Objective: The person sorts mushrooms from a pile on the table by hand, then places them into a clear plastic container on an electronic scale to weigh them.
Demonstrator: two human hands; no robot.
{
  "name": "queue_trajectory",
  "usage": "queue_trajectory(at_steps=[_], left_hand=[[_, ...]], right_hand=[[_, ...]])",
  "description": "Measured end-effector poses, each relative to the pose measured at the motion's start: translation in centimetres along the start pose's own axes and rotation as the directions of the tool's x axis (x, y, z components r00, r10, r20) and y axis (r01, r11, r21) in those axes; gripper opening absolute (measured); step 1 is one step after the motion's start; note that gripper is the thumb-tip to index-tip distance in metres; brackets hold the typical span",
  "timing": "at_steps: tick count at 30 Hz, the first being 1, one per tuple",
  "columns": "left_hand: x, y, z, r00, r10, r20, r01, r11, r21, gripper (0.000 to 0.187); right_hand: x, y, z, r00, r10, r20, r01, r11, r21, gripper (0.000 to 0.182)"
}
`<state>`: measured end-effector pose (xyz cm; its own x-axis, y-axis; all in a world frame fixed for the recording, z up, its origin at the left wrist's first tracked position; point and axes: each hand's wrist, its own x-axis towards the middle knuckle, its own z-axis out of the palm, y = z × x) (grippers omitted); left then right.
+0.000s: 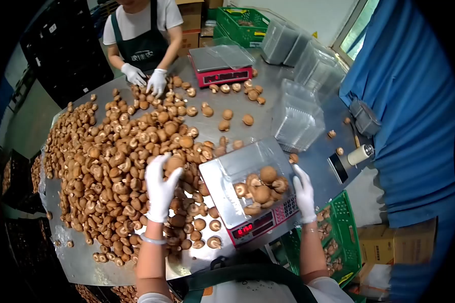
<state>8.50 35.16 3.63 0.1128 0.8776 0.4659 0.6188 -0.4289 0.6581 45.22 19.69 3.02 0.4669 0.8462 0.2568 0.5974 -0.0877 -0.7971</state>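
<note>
My left hand point(160, 191), in a white glove, is at the right side of a big heap of brown mushrooms point(111, 166). Its thumb and fingers are around one mushroom cap point(174, 163). My right hand point(303, 194), also gloved, is beside the right edge of the scale, fingers stretched out and holding nothing. Between my hands stands a red and silver digital scale point(219, 202) with a lit red display. On it sits a clear plastic tray point(255, 156) with several mushrooms point(261, 194) in its near part.
Across the table, a person's gloved hands point(145, 81) touch the heap near a second scale point(222, 76). Stacked clear trays point(298, 116) stand at the right, with a bottle point(360, 154) and phone point(338, 168) beyond. A green crate point(346, 232) holding packed mushrooms is below my right arm.
</note>
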Motion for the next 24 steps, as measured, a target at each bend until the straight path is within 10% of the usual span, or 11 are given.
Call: queue_trajectory(at_steps=[5,7,17,19,24], left_hand=[[-4.7,9.3,6.4,0.953,-0.12,0.279,0.218,0.911,-0.351,0.045],[-6.5,10.5,8.3,0.96,0.096,0.264,-0.058,0.987,-0.151,0.045],[-12.2,9.8,2.3,0.899,-0.437,0.003,0.416,0.852,-0.317,0.027],[-13.4,10.8,2.3,0.875,-0.484,-0.015,0.44,0.807,-0.392,0.025],[-15.6,11.9,4.0,0.768,-0.578,0.276,0.614,0.54,-0.576,0.036]], right_hand=[[0.6,-0.2,0.8,0.954,0.217,0.208,-0.278,0.899,0.337,0.033],[0.4,0.1,0.1,0.958,0.203,0.203,-0.255,0.926,0.278,0.032],[5.9,0.8,-1.2,0.947,0.043,0.319,-0.221,0.806,0.549,0.04],[7.9,0.7,1.4,0.853,0.16,0.498,-0.444,0.725,0.527,0.048],[9.5,-0.6,3.1,0.829,0.075,0.554,-0.444,0.691,0.571,0.048]])
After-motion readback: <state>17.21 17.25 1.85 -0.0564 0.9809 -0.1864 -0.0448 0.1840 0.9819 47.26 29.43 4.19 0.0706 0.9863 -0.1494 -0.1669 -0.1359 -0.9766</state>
